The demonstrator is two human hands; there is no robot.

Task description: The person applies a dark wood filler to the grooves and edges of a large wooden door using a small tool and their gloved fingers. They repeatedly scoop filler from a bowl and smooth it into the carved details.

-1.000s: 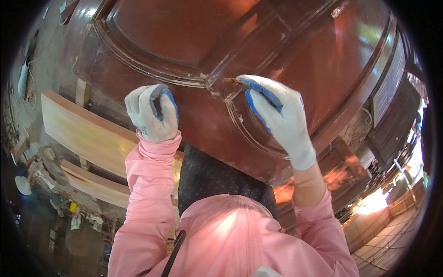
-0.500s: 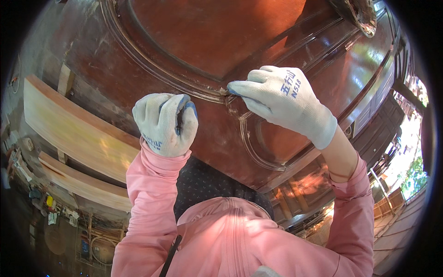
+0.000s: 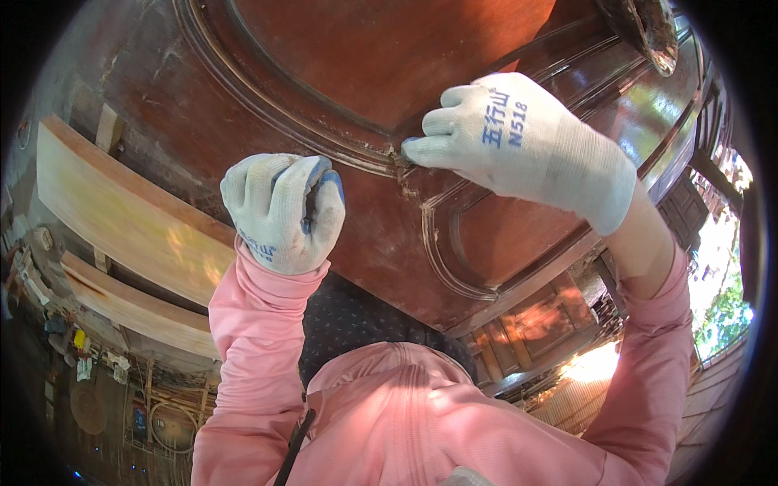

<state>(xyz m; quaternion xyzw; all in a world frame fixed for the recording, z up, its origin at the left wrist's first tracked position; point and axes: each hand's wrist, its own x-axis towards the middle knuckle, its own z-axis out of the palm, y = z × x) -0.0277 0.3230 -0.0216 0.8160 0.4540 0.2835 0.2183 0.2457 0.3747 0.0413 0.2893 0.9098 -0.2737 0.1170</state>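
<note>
A large reddish-brown wooden panel (image 3: pixel 365 235), like a door leaf, lies in front of me with raised curved moulding (image 3: pixel 284 109) and a smaller moulded frame (image 3: pixel 442 263). Both my hands wear white knit gloves with blue palms. Over the panel's near left part, my left hand (image 3: pixel 279 212) is curled into a loose fist; whatever is inside cannot be made out. My right hand (image 3: pixel 519 146) has its fingers pinched together, tips at the rough joint (image 3: pixel 403 166) where the mouldings meet. Anything between those fingertips is hidden or too small to tell.
Pale wooden boards (image 3: pixel 121 212) lie at the left, with another board (image 3: pixel 134 304) nearer me. A dark, rough-edged object (image 3: pixel 644 32) juts in at the upper right. Brown panelled woodwork (image 3: pixel 523 332) stands beyond the panel's near right edge. Assorted items crowd the lower left.
My right hand has turned and its wrist and forearm have swung right, while the fingertips stay by the moulding joint. My left fist sits slightly further left, still curled.
</note>
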